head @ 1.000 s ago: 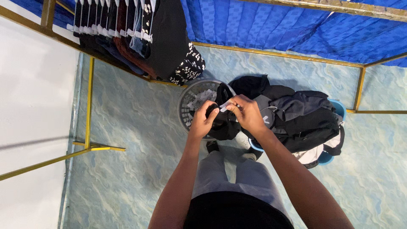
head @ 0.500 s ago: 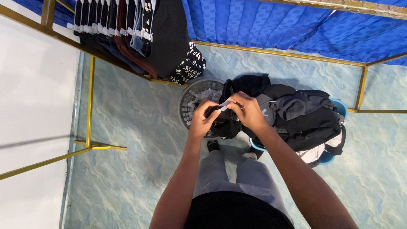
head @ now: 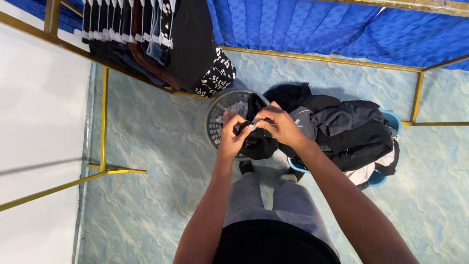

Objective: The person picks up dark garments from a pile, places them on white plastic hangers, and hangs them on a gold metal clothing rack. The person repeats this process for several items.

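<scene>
both hands grip black garment (head: 254, 139) over grey basket (head: 217, 117).

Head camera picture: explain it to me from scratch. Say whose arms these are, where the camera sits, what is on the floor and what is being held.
The camera is worn on a person's head and looks straight down, so the two bare arms reaching out from the bottom edge are that person's own. You also see their grey trousers and feet on the pale blue floor.

The left hand and the right hand meet over a small dark garment and both grip it, with something small and white between the fingers.

Beneath the hands stands a grey perforated basket. Beside it, a blue tub is heaped with dark clothes. At the top left, hung garments line a yellow metal rack. Blue cloth covers the far side.
</scene>
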